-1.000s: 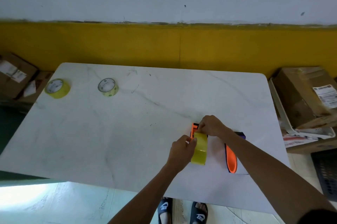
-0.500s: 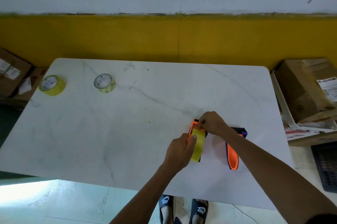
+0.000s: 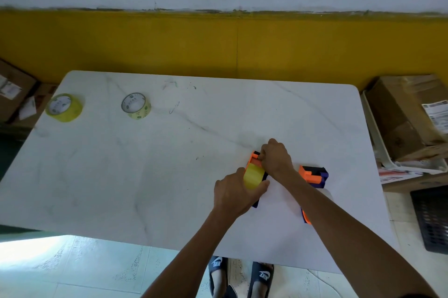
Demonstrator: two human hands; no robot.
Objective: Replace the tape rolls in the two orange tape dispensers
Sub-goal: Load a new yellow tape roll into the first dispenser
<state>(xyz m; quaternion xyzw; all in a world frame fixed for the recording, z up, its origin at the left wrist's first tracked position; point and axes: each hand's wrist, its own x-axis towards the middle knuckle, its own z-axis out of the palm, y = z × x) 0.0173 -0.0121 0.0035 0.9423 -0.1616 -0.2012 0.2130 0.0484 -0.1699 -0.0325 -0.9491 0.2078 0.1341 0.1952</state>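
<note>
An orange and dark tape dispenser [image 3: 254, 157] lies on the white marble table [image 3: 169, 176], loaded with a yellow tape roll [image 3: 253, 174]. My left hand [image 3: 236, 194] wraps around the roll and the dispenser's near end. My right hand [image 3: 276, 158] pinches at the dispenser's far orange end, next to the roll. A second orange dispenser [image 3: 312, 176] lies just right of my right forearm, partly hidden by it. Two more rolls stand at the table's far left: a thick yellow roll [image 3: 64, 108] and a thinner pale roll [image 3: 136, 106].
Cardboard boxes [image 3: 407, 118] sit right of the table, with a white tray edge [image 3: 378, 142] and a black crate [image 3: 431, 220] on the floor. More boxes [image 3: 14, 89] lie at the left. A yellow and white wall runs behind. My sandalled feet [image 3: 240, 276] show under the near edge.
My left hand has closed further over the yellow roll and the dispenser. My right hand has stayed at the dispenser's far end. The camera has shifted slightly.
</note>
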